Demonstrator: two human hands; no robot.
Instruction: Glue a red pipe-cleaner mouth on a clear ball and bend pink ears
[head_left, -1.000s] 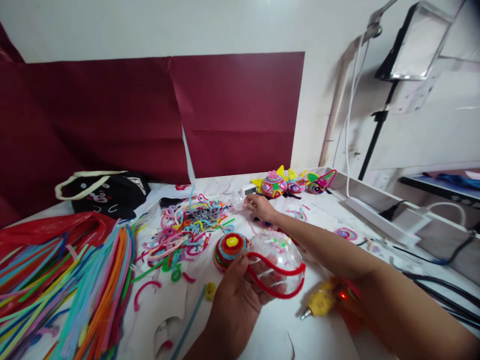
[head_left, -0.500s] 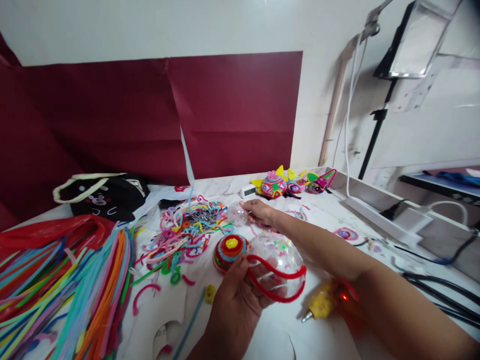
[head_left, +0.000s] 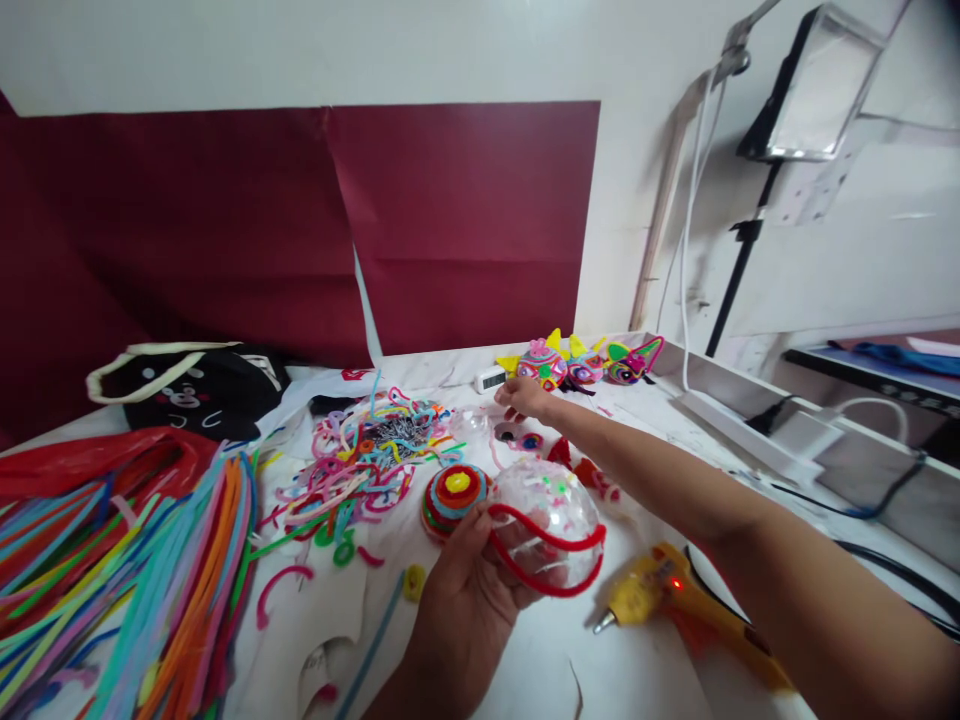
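Note:
My left hand grips a clear plastic ball with small coloured specks on it. A red pipe cleaner curves round its edge in a loop. My right hand is stretched out over the table beside the white digital timer. Its fingers are loosely bent, with nothing visible in them. Nearest to it, on the table, lies another clear plastic piece. Behind the left hand sits a coiled dome in red, blue and orange with a yellow centre.
Cut pipe cleaners are heaped mid-table, with long bundles at left. A yellow glue gun with a red light lies under my right forearm. Finished colourful figures stand at the back. A black bag and a power strip flank them.
My right hand has let go of the smaller clear plastic piece and moved slightly up and away from it. My left hand still holds the ball; the view has shifted slightly.

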